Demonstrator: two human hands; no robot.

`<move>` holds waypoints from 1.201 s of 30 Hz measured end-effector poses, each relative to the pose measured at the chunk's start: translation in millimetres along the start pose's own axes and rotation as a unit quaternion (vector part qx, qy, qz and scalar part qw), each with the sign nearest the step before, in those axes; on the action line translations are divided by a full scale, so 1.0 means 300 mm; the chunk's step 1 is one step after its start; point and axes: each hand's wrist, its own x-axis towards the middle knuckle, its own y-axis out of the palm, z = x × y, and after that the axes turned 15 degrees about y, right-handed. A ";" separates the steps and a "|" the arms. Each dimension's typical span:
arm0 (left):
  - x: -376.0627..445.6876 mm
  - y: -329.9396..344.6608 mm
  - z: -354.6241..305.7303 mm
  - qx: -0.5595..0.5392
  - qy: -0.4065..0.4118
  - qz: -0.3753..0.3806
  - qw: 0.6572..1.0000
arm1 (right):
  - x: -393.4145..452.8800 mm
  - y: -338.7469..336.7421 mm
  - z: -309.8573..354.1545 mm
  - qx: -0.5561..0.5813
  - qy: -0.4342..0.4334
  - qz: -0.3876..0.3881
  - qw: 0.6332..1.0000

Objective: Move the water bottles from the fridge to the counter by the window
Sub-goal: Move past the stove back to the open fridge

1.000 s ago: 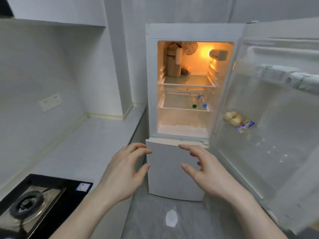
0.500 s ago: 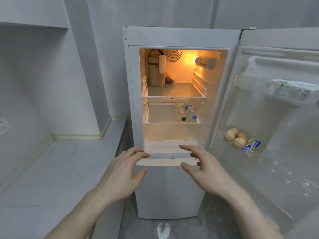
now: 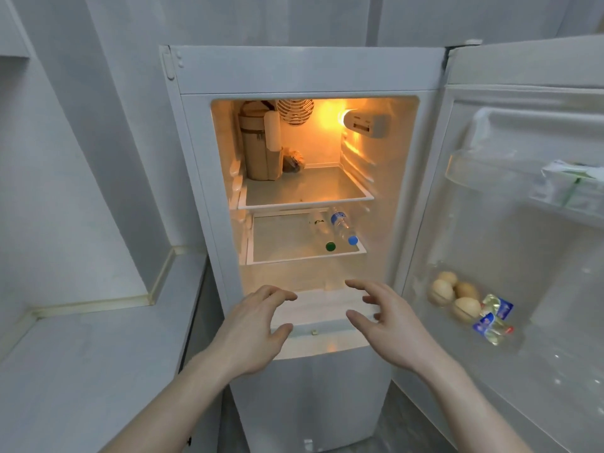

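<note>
Both hands, left hand (image 3: 251, 325) and right hand (image 3: 389, 325), spread empty below two lying bottles (image 3: 330, 228) on the fridge (image 3: 307, 67) shelf; a hasty grab could roll one off.

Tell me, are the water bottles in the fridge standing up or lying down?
Lying down. Both water bottles rest on their sides on the lower shelf, caps pointing out toward the open door.
</note>
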 end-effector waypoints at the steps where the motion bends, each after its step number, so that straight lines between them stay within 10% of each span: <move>1: 0.053 0.014 0.031 0.000 0.000 0.003 1.000 | 0.060 0.011 -0.001 0.010 0.004 -0.007 1.000; 16: 0.825 0.328 0.338 -0.014 -0.097 0.149 0.984 | 0.716 0.138 -0.075 0.101 0.066 -0.072 0.990; 36: 1.162 0.484 0.472 -0.003 -0.126 0.201 0.971 | 1.148 0.273 -0.175 0.077 0.196 -0.083 0.974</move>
